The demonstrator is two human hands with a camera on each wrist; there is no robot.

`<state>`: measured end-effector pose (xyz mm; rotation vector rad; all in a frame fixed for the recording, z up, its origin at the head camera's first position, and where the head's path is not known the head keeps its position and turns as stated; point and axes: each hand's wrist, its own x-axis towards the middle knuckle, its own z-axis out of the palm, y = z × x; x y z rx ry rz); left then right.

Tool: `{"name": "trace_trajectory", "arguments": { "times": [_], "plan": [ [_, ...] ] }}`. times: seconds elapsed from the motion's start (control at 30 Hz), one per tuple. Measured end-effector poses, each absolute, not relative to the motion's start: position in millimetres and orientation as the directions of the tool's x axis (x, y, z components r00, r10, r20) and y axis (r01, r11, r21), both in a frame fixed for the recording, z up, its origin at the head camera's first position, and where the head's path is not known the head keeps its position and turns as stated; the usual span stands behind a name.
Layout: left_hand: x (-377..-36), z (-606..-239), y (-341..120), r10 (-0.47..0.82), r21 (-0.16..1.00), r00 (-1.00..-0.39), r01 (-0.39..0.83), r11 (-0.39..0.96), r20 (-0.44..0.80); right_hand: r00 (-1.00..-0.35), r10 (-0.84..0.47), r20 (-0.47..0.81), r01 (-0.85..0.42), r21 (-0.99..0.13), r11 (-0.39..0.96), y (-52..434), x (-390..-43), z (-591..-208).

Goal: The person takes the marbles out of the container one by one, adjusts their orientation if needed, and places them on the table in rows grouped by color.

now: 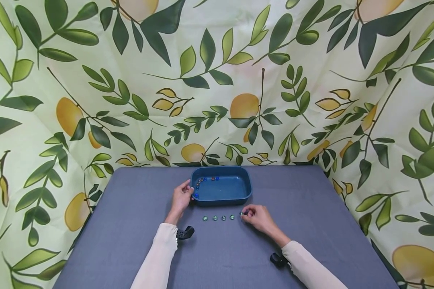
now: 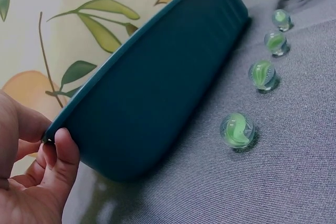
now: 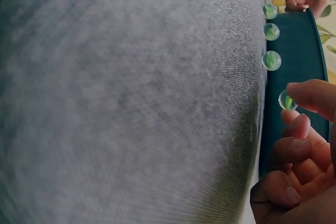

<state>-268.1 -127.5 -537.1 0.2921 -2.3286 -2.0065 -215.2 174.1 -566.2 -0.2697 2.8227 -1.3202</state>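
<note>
A: Right hand (image 1: 259, 217) pinched a glassy green marble (image 1: 241, 214) on the grey woven counter (image 1: 311, 224), ending a row of four marbles (image 1: 218, 218).

B: Yep, and left hand (image 1: 181, 198) gripped the smooth teal tray's (image 1: 222, 198) rounded rim just behind; open cloth either side.

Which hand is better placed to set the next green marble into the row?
Right. The right hand already pinches a green marble at the row's end, beside the tray. The left hand grips the tray's corner.
</note>
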Motion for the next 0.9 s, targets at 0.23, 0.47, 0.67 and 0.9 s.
{"name": "trace_trajectory", "arguments": {
  "times": [0.23,0.47,0.67,0.9],
  "plan": [
    [-268.8,-538.2,-127.4,-0.181,0.984,-0.980,-0.110,0.138,-0.084,-0.979,-0.194,0.069,-0.179,-0.751,0.635,175.5,-215.0,-569.0],
    [-273.1,-541.5,-129.4,-0.174,0.983,-0.981,-0.116,0.142,-0.091,-0.968,-0.230,0.097,-0.225,-0.739,0.635,174.5,-213.9,-567.7],
    [-274.7,-542.4,-130.9,-0.165,0.982,-0.982,-0.117,0.150,-0.091,-0.971,-0.227,0.078,-0.212,-0.723,0.658,173.5,-214.1,-568.1],
    [-275.5,-542.2,-130.9,-0.167,0.983,-0.982,-0.109,0.146,-0.084,-0.961,-0.240,0.138,-0.263,-0.724,0.638,174.6,-214.6,-571.7]
  ]
}}
